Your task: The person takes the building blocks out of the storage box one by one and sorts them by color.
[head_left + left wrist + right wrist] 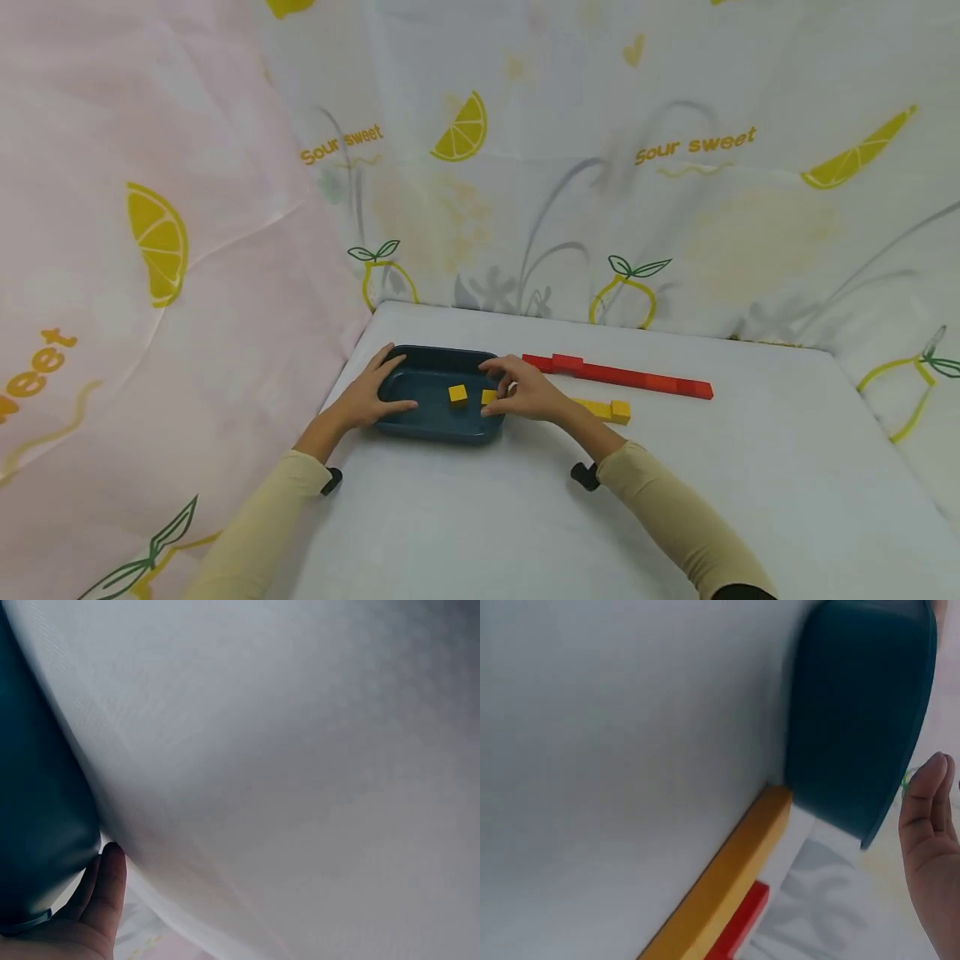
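Note:
A dark blue rectangular tray (pixel 431 433) lies on the white table. My left hand (pixel 363 398) holds its left end, thumb over the inside, fingers along the end wall; in the left wrist view two fingers (pixel 106 896) reach along its outer side. My right hand (pixel 528 390) is over the tray's right end, thumb and index fingertips apart. One yellow cube (pixel 457 396) sits on the tray floor. Another yellow cube (pixel 489 396) shows between the right thumb and fingers, partly hidden by them. Above the rim in the right wrist view is the same hand (pixel 934 832).
Right of the tray runs a yellow row of cubes (pixel 600 408), partly behind my right wrist, with one cube (pixel 620 412) at its end. Farther back lies a long red row of blocks (pixel 637 377), with a red block (pixel 567 364) against it. A lemon-print curtain (pixel 525 208) hangs behind the table.

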A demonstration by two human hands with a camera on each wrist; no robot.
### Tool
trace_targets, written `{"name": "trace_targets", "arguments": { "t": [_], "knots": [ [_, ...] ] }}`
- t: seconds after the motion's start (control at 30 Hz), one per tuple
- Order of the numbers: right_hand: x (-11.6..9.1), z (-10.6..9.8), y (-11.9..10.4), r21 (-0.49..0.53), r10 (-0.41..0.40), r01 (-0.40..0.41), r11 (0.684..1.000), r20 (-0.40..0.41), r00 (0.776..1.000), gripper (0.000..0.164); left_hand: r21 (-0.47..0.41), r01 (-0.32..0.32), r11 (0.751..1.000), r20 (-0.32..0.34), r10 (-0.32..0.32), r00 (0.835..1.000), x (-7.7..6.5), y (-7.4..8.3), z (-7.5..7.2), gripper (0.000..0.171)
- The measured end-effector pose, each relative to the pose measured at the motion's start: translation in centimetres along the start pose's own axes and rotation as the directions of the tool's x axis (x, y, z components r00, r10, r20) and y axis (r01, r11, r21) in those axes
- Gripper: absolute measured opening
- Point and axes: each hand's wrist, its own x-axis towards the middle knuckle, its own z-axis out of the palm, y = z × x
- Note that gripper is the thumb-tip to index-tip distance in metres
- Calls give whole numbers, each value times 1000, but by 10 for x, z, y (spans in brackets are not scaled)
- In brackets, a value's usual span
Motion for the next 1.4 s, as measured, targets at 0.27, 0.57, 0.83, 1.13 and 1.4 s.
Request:
{"name": "trace_targets", "arguments": {
  "t": [0.27, 0.57, 0.83, 1.13, 1.4],
  "knots": [
    [40, 34, -6, 68, 24, -25, 997, 13, 1000, 66, 13, -14, 1000, -14, 14, 1000, 1, 0, -2, 104],
    [58, 51, -2, -54, 97, -100, 993, -50, 994, 71, 3, -34, 999, -5, 34, 999, 2, -2, 3, 102],
    [57, 52, -4, -25, 129, -131, 991, -69, 989, 72, 2, -30, 1000, -19, 30, 999, 3, -3, 2, 100],
    [56, 61, -4, -143, 138, -158, 977, -137, 981, 68, 5, -35, 999, -24, 35, 999, 1, -3, 2, 99],
    [57, 64, -8, -271, 225, -236, 933, -71, 972, 74, -2, -25, 1000, -52, 25, 998, 1, -2, 5, 96]
  ]
}}
